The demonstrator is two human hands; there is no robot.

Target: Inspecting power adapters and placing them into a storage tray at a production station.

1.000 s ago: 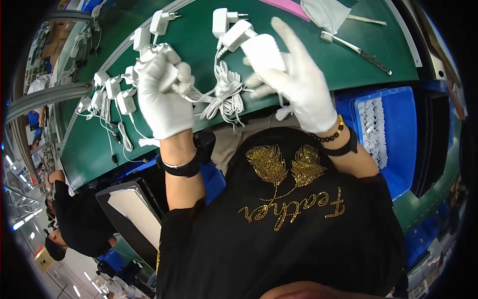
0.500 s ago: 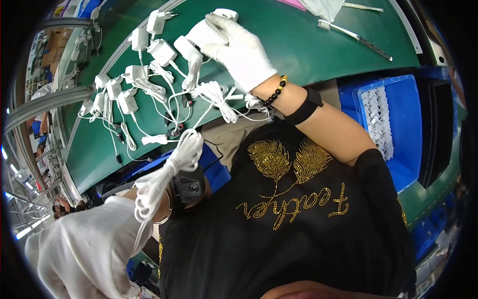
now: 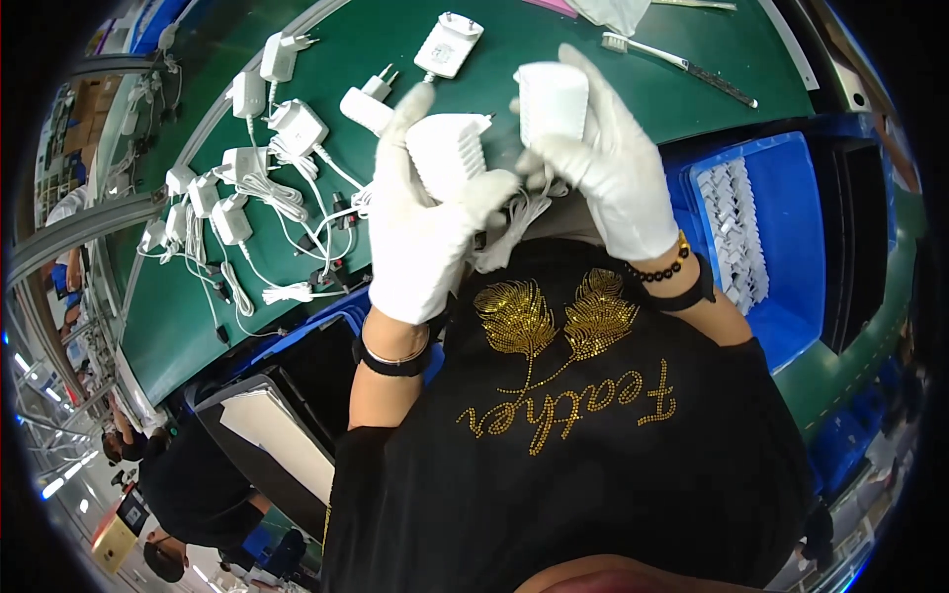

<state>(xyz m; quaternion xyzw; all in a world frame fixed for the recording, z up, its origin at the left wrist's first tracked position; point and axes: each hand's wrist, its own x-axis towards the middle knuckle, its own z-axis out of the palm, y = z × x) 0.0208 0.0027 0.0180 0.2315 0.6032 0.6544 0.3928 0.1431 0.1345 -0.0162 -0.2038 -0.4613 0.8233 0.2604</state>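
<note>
Both my hands wear white gloves and are raised over the bench's near edge. My left hand (image 3: 420, 237) is closed around a white power adapter (image 3: 447, 153), its ribbed side toward the other hand. My right hand (image 3: 613, 173) grips a second white power adapter (image 3: 554, 104) between thumb and fingers. A bundled white cable (image 3: 519, 222) hangs between the hands; which adapter it belongs to I cannot tell. Just beyond them, one adapter (image 3: 450, 44) with pins lies on the green bench, and another plug adapter (image 3: 369, 104) is beside my left fingertips.
Several white adapters with coiled cables (image 3: 277, 193) spread across the bench's left side. A toothbrush (image 3: 682, 67) lies at the far right. To the right stands a blue bin (image 3: 801, 247) holding rows of white pieces. Other people (image 3: 193, 484) are at lower left.
My left hand has come from the lower left, close to the camera, to the middle. My right hand has drawn back from the bench with an adapter. The raised cable bundle has come down.
</note>
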